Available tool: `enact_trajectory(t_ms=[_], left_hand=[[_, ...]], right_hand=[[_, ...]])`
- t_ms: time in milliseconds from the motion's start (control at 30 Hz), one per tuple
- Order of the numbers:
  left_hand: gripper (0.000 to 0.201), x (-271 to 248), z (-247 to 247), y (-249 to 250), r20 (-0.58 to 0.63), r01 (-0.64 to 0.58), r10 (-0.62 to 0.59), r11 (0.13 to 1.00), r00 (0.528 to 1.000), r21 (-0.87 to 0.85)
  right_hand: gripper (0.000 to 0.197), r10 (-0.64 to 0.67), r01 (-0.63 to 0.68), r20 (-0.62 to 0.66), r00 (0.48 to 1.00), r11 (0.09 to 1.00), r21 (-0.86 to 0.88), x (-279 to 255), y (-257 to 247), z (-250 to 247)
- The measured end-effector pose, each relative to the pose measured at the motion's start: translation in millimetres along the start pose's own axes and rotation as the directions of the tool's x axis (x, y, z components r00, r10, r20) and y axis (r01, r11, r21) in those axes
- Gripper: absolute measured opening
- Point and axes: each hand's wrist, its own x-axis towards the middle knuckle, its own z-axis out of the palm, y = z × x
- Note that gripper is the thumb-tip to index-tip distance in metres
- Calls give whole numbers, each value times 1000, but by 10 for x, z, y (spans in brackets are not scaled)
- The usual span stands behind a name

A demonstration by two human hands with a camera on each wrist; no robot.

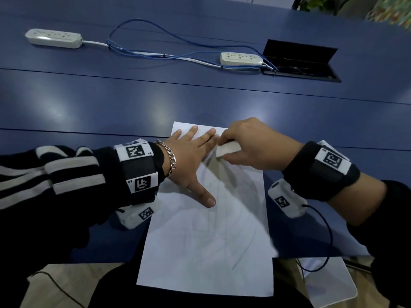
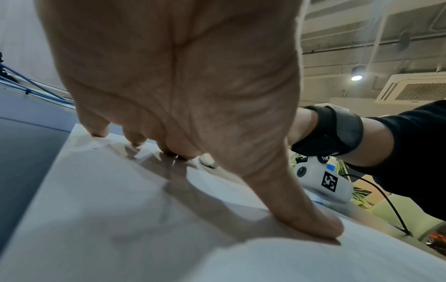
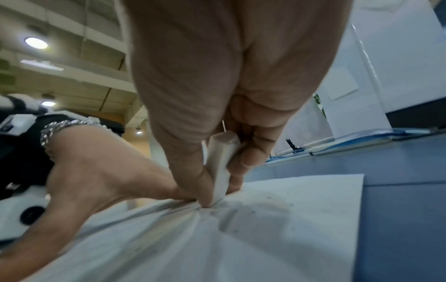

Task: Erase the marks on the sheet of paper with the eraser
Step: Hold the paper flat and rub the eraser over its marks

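White rubber eraser (image 1: 227, 149) lying with its long axis running from 9 to 3 o'clock, tilted down at the 9 o'clock end, that lower corner touching the sheet of paper (image 1: 206, 245) near its 12 o'clock edge. Being pinched by the right hand (image 1: 255, 144), thumb on one broad face and fingertips (image 3: 248, 158) curled on the other, edge-down in the right wrist view (image 3: 220, 167). Looking blocky, off-white, grey-smudged at the working corner. Wrinkling the paper into folds radiating from the contact point (image 3: 217, 229). Showing faint grey pencil marks (image 1: 239, 261) slanting across the lower half of the sheet, dark crumbs scattered toward 3 o'clock of the eraser. Pressing the sheet flat with the left hand (image 1: 191, 158), fingers straight and spread, thumb (image 2: 301, 213) splayed toward 6 o'clock, fingertips just beside the eraser. Overhanging the blue table (image 1: 111, 103) at 6 o'clock, the sheet's long axis pointing 12 to 6. Leaving open tabletop toward 12 o'clock, with two power strips (image 1: 241, 58) and blue cables (image 1: 142, 52) well apart beyond
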Motion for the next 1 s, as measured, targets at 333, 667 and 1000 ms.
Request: enact_trajectory(t_ms=[333,667,1000], left_hand=[[169,-4,-6,5,10,18,-18,1000,1000,15],[168,-20,-36,45,44,38,-40,998,998,46],[165,-65,-67,81,40,46,-47,998,998,38]], right_hand=[[32,-41,46,100,994,998,-48,34,-34,-74],[29,-77,93,166,983,992,-89,7,-118,-103],[24,-77,95,161,984,990,-104,-33,-110,-90]])
